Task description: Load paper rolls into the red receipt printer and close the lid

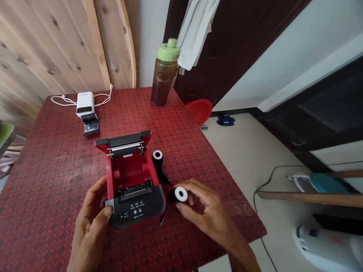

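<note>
A red and black printer (133, 181) rests on the red patterned table with its lid raised and its red inner bay showing. My left hand (95, 223) grips the printer's left side, thumb on the grey corner tab. Between the thumb and fingers of my right hand (204, 207) is a black roll (180, 194) with a white core, just right of the printer's front. A second black roll (157, 155) with a white core stands beside the printer's right wall, a dark strip trailing from it towards my right hand.
At the table's (65, 162) back left lie a white device (85, 104) with a cable and a crumpled dark strip (91, 127). A brown bottle (163, 77) with a green lid stands at the back right. A white object (217, 264) shows at the bottom edge.
</note>
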The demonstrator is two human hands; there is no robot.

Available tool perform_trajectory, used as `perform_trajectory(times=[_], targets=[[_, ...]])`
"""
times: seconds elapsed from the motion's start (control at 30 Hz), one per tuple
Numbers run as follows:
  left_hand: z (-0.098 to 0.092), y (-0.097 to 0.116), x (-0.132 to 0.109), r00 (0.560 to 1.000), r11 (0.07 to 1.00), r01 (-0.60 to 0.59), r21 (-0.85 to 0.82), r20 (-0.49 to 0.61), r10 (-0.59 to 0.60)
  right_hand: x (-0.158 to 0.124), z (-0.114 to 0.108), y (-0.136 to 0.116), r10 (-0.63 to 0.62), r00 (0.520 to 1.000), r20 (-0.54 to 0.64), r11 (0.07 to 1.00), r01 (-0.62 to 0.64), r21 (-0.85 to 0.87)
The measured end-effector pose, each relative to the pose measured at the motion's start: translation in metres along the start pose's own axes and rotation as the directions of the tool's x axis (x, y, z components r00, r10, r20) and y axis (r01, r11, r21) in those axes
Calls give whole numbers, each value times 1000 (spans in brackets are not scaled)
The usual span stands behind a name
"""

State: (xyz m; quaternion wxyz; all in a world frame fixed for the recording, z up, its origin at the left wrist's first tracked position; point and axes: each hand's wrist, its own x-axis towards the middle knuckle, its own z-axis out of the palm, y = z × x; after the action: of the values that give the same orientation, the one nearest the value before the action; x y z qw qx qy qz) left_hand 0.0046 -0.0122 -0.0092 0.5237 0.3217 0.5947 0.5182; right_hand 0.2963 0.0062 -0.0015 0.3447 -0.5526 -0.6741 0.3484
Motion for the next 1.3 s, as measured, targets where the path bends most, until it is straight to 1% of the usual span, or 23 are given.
perform_trajectory(times=[0.13, 0.23, 0.37, 0.47, 0.57, 0.63, 0.67, 0.73, 0.8, 0.87, 0.93, 0.97, 1.07, 1.13, 1.2, 1.3], targets=[[0, 1, 0, 999, 999, 44, -14, -7, -44, 1, 20, -4, -8, 998, 66, 1000, 9, -14], [3, 5, -3, 998, 998, 58, 0, -9, -58, 0, 26, -5, 27, 995, 100, 999, -24, -29], [3, 6, -3, 999, 999, 49, 22, -2, -49, -7, 19, 0, 119, 986, 120, 984, -101, -149], [0, 2, -1, 998, 998, 61, 7, -2, -61, -10, 8, -2, 144, 983, 116, 969, -116, -217], [-2, -1, 2, 999, 999, 46, -16, 0, -46, -10, -1, -19, 105, 990, 98, 964, -77, -255], [-2, -1, 2, 999, 999, 33, -3, 4, -32, -8, -3, -34, 37, 996, 79, 967, -16, -253], [-1, 1, 1, 1000, 1000, 29, 5, 8, -29, -6, -4, -40, -8, 998, 59, 969, 22, -247], [1, 4, -1, 1000, 1000, 24, 10, 16, -24, 1, -4, -45, -84, 996, -21, 967, 76, -244], [4, 7, -3, 1000, 1000, 11, -1, 22, -11, 16, -4, -37, -112, 987, -117, 963, 79, -259], [5, 8, -4, 1000, 1000, -5, -1, 19, 5, 37, -4, -20, -86, 981, -172, 964, 38, -263], [4, 7, -3, 1000, 1000, -11, 5, 30, 10, 61, -1, -1, -10, 989, -145, 973, -23, -228], [3, 6, -3, 999, 1000, -15, 9, 42, 15, 72, 2, 8, 21, 995, -100, 980, -40, -196], [0, 2, 0, 997, 999, -30, 17, 66, 29, 96, 16, 21, 10, 1000, 2, 990, -10, -143], [-1, -1, 1, 998, 999, -33, 14, 57, 32, 104, 27, 23, -24, 999, 38, 993, 28, -115], [-1, -2, 1, 998, 1000, -30, 4, 51, 30, 107, 36, 23, -44, 998, 43, 995, 47, -89], [0, -1, 1, 998, 1000, -24, -7, 52, 24, 108, 38, 23, -54, 998, 12, 996, 54, -67]])
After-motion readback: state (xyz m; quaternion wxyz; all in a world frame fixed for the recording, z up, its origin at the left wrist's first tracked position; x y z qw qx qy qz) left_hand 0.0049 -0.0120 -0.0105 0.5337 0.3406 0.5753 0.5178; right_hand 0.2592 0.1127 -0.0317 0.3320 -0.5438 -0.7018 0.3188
